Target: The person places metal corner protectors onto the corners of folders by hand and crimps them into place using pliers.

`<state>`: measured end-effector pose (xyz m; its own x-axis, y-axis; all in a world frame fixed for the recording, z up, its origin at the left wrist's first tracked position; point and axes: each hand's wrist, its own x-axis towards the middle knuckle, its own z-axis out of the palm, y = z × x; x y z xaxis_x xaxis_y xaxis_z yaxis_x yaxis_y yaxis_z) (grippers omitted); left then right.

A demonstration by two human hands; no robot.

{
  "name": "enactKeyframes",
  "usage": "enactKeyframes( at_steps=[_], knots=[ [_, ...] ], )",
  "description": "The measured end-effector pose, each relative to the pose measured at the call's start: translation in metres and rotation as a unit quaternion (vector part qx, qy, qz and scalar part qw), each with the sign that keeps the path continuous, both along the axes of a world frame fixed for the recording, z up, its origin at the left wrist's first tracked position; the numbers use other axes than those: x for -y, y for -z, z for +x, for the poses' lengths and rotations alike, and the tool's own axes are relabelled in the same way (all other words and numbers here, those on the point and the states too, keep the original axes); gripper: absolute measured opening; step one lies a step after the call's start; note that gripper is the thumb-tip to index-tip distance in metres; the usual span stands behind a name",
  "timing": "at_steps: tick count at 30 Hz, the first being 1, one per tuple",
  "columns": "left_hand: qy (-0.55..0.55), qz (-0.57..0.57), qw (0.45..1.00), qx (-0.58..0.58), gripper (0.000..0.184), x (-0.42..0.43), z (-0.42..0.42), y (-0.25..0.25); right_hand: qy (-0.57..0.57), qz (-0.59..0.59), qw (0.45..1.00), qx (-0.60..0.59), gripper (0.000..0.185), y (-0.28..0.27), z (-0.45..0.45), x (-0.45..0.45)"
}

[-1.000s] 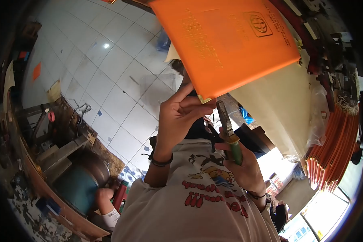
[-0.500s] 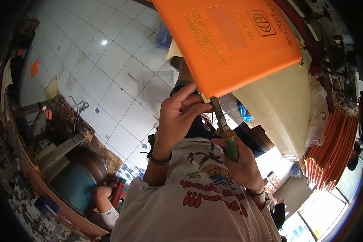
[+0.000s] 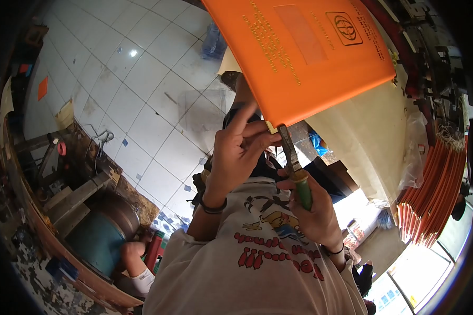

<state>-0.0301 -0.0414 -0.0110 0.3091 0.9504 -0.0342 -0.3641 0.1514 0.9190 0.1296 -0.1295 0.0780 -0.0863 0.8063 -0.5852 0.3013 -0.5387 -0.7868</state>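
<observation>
An orange folder with gold lettering and a round emblem juts out at the upper right, its near corner pointing at me. A small gold metal corner piece sits on that corner. My left hand pinches there with thumb and fingers, its index finger stretched up along the folder's edge. Closed around the green handle of a dark metal hand tool is my right hand. The tool's narrow end touches or nearly touches the folder's corner; its exact kind is not clear.
Under the folder is a cream-coloured surface. A thick stack of orange covers stands at the right, beside clear plastic. White floor tiles spread at left, near a machine with a teal drum and another person's bare limb.
My left index finger has stretched further up along the folder's edge, and the hand has shifted slightly right. The tool stays at the corner, a little lower in its angle.
</observation>
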Motion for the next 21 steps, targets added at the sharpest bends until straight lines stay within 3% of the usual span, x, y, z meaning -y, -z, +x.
enactKeyframes(
  at_steps=[4,10,17,21],
  knots=[
    [-0.017,0.053,0.998,-0.025,0.071,-0.002,0.001,0.007,0.011,-0.014,1.000,-0.006,0.058,0.000,0.000,0.002],
    [0.013,0.069,0.995,-0.066,0.063,-0.004,-0.005,0.000,0.028,0.012,1.000,0.007,0.052,0.001,-0.005,0.003],
    [0.032,0.057,0.997,-0.044,0.067,-0.011,-0.009,0.003,-0.005,0.029,0.999,0.033,0.044,0.006,-0.001,0.002],
    [0.026,0.032,0.998,-0.046,0.069,-0.012,-0.009,0.002,0.056,0.078,0.994,0.043,0.035,0.010,-0.006,0.007]
  ],
)
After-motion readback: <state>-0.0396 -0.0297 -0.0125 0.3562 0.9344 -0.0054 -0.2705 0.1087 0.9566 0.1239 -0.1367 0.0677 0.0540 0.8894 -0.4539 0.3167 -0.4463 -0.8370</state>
